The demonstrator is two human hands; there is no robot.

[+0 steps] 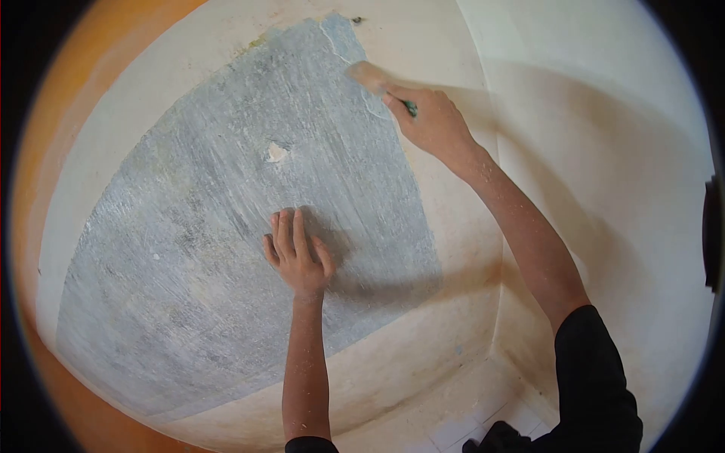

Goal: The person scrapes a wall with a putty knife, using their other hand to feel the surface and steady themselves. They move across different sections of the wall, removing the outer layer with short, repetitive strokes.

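My right hand [436, 124] is closed around the green handle of a scraper [368, 77]. The scraper's blade lies against the upper right edge of a grey patch [189, 219] on the wall, where a pale, ragged line runs down the surface. Lower down, my left hand [300, 255] rests on the grey patch with its fingers stretched out and holds nothing. Above that hand is a small white chipped spot [277, 152]. Pale specks dot both forearms.
Cream-coloured wall [461, 189] borders the grey patch, and a white wall [604, 151] meets it at a corner on the right. An orange band [83, 83] curves along the left side. Floor tiles [483, 415] show at the bottom. A dark object [711, 234] stands at the right edge.
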